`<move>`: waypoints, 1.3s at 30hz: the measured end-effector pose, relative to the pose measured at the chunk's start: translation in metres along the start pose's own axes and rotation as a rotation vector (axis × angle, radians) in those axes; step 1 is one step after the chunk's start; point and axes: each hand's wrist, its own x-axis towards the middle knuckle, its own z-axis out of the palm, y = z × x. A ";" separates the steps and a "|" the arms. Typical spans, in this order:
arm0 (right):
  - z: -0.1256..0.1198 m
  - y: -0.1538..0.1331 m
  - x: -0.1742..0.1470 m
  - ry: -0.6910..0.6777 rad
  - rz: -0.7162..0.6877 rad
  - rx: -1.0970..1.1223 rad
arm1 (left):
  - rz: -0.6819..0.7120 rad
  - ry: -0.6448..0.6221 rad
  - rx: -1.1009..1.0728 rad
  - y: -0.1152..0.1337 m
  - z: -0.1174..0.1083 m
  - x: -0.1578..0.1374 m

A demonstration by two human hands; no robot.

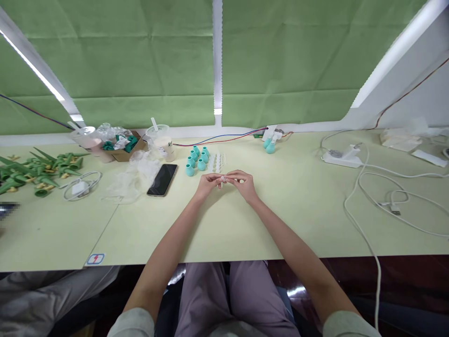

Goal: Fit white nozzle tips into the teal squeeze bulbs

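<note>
Now pinching a white piece between left hand and right hand fingertips. Spot turquoise pots beyond those fingers, leftward.

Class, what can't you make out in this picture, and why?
All in the head view:
- White piece: shape too small to tell, partly covered by the left hand and right hand.
- Rows of small white bits: too small to identify.
- Dark object: cut off by the left edge, pixelated.
- Cardboard box: bottom hidden by its contents.
</note>
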 end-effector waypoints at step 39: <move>0.003 0.009 -0.004 -0.056 0.502 0.596 | 0.183 0.048 0.182 0.008 0.007 -0.004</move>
